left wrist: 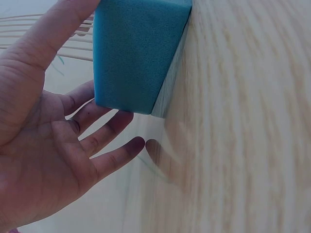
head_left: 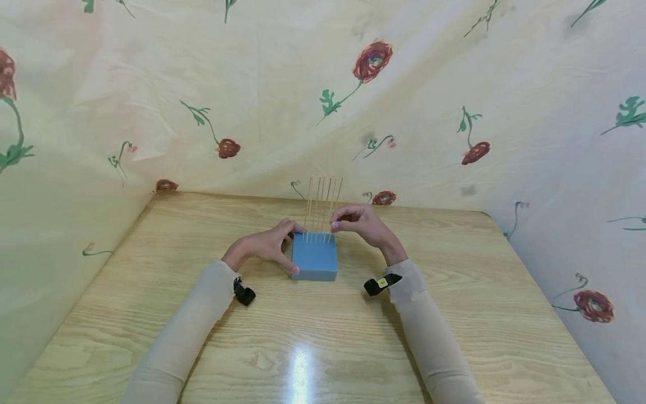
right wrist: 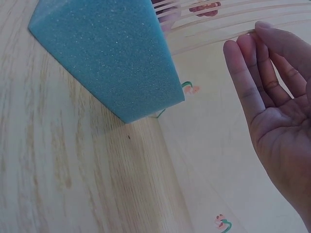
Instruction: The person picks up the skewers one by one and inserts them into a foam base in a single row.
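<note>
A blue foam block lies on the table, with several thin wooden sticks standing in a row along its far side. My left hand holds the block from the left, thumb at its near corner and fingers by its far edge. In the left wrist view, the lower fingers of that hand are spread beside the block. With thumb and fingertips, my right hand pinches the rightmost stick above the block. That stick's lower end meets the foam; how deep it goes is hidden.
The block rests on a light wood-grain table. A pale cloth with red flowers hangs behind the table and along both sides. Black cameras sit on the left wrist and the right wrist.
</note>
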The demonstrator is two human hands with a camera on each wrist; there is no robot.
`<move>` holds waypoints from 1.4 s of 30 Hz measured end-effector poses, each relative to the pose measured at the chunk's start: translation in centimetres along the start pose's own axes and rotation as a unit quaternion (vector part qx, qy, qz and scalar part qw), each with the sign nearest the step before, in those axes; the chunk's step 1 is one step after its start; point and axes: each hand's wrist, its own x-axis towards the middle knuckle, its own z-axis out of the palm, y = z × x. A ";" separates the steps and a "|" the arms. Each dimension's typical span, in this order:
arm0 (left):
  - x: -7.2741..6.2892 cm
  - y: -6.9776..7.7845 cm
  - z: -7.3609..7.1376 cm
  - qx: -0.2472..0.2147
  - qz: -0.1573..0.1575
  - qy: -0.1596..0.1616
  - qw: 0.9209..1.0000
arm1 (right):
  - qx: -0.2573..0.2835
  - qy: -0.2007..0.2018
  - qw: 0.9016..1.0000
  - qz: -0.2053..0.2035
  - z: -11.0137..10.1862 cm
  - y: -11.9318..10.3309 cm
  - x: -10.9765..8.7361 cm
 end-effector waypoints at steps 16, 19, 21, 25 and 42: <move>-0.2 0.3 0.2 0.001 0.000 0.002 1.000 | -0.009 -0.003 1.000 -0.004 0.1 -0.1 -0.2; -0.2 0.3 0.2 0.000 0.001 0.002 1.000 | -0.009 -0.004 1.000 -0.003 0.1 -0.2 -0.2; -0.1 0.2 0.2 0.001 0.002 0.003 1.000 | -0.011 -0.005 1.000 -0.003 0.1 -0.2 -0.2; 0.0 0.1 0.2 0.003 0.002 0.004 1.000 | -0.013 -0.004 1.000 0.001 0.1 -0.2 -0.2; 0.1 0.2 0.0 0.011 0.006 0.001 1.000 | -0.001 -0.012 1.000 0.014 -0.2 -0.2 0.1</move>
